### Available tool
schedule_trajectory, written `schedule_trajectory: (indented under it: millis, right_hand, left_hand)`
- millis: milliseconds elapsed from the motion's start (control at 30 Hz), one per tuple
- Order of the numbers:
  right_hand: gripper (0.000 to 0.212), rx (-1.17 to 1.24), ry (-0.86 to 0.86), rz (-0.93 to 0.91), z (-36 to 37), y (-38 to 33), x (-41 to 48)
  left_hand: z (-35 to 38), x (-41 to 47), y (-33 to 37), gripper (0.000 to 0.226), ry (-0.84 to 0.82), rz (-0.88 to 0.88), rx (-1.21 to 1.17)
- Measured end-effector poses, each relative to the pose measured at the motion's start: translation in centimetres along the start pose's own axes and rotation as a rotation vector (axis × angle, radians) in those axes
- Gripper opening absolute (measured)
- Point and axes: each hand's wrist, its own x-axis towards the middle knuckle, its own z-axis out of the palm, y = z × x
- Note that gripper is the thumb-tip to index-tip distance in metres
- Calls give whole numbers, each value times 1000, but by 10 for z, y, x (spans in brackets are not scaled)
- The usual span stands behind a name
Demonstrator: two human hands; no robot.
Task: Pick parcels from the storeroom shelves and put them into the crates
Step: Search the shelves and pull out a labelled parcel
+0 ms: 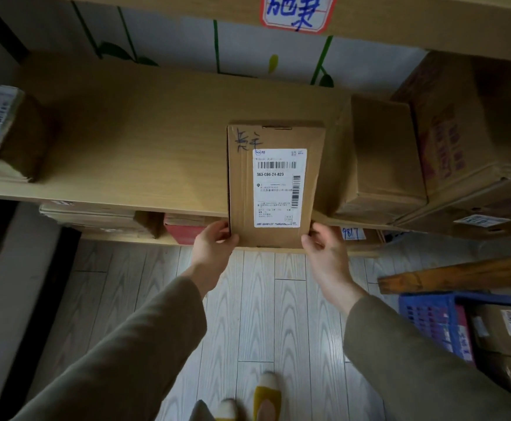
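Note:
A flat brown cardboard parcel (pixel 242 189) with a white shipping label and handwriting lies on the wooden shelf (pixel 132 153), its near end sticking out over the shelf's front edge. My left hand (pixel 213 246) grips the parcel's near left corner. At the near right corner my right hand (pixel 324 252) holds it too. A blue crate (pixel 430 323) stands on the floor at the lower right with several boxed parcels inside.
Larger cardboard boxes (pixel 378 165) crowd the shelf right of the parcel. A wrapped parcel (pixel 2 132) sits at the shelf's left end. A lower shelf holds more boxes, one red (pixel 184 233). A wooden plank (pixel 460 275) juts in at right above the crate.

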Motion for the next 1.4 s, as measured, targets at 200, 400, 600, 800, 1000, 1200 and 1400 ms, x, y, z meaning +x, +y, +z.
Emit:
schedule_trajectory:
  millis: [200, 400, 600, 800, 1000, 1200, 1400]
  right_hand:
    - [37, 17, -10, -13, 16, -10, -4]
    - [43, -49, -225, -69, 59, -63, 22]
    - [44, -81, -338, -16, 92, -72, 30]
    - [43, -72, -223, -67, 66, -71, 22]
    - [33, 38, 272, -153, -13, -79, 7]
    - [34, -102, 584, -117, -86, -54, 14]
    - [44, -531, 362, -161, -108, -26, 28]
  left_hand:
    - [-13, 0, 6, 34, 48, 39, 37]
    - [-56, 36, 39, 13, 320, 143, 195]
    - [-79, 69, 43, 15, 373, 60, 202]
    - [-61, 44, 50, 32, 565, 116, 209]
    - [34, -18, 75, 22, 32, 268, 181]
    - [114, -39, 91, 40, -208, 292, 305]
    - [160, -37, 101, 44, -194, 197, 280]
